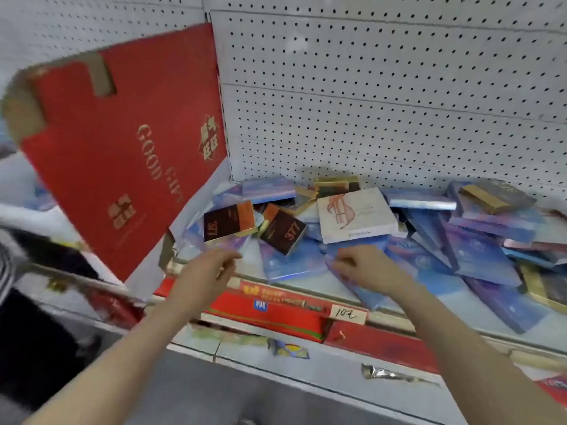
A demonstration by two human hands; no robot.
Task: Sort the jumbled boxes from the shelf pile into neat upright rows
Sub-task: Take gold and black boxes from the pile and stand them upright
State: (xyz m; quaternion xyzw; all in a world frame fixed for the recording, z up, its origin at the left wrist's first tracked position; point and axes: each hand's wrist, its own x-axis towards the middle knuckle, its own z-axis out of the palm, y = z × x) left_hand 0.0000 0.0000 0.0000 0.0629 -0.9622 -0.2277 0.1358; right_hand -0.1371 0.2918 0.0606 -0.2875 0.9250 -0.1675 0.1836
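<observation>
A jumbled pile of flat boxes lies on the shelf [251, 276]: several blue and purple ones [478, 256], two dark brown boxes marked 377 [228, 220] [283, 230], a white box with a drawing [356, 214], and gold ones [336, 183] at the back. My left hand [204, 273] hovers over the shelf's front left with loosely curled fingers and holds nothing. My right hand [365, 268] reaches into the pile, fingertips on a blue box [365, 297] at the front edge; whether it grips the box I cannot tell.
A big red gift carton [122, 151] leans at the shelf's left end. White pegboard [383, 96] backs the shelf. A red price strip with a "10" tag [349, 314] runs along the front edge. Another person's striped sleeve [6, 268] shows far left.
</observation>
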